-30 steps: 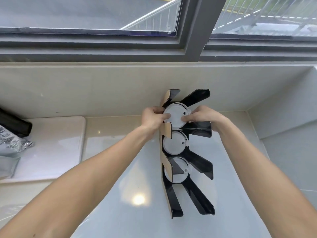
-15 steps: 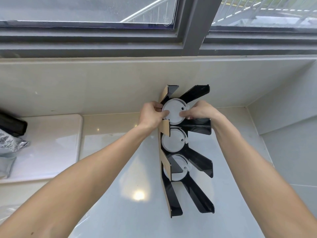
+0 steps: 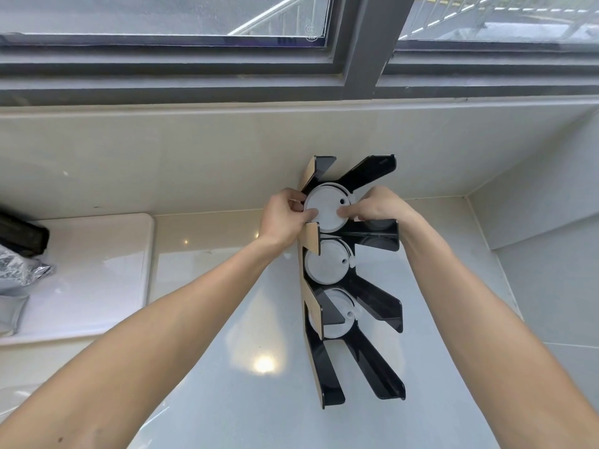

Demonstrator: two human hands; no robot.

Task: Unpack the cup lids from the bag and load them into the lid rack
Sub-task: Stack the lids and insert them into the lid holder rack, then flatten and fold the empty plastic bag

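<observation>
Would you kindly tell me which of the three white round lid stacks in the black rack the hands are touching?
The farthest white round lid stack, in the black rack compartment nearest the window: left hand and right hand press it; the two nearer stacks sit untouched.

Both hands, left hand [image 3: 285, 215] and right hand [image 3: 377, 205], grip the top lid stack [image 3: 325, 207] in the rack [image 3: 372, 299].

The lids [image 3: 325, 209] in the grip of both hands look like matt white plastic, smooth. Around the grip, the rack [image 3: 372, 299] has glossy black plastic arms and pale, matt, wood-like edges. Below the grip, the table [image 3: 246, 400] is polished, stone-like and mirrors a lamp. Far left of the grip lies a crinkled, shiny foil bag [image 3: 19, 270].
</observation>
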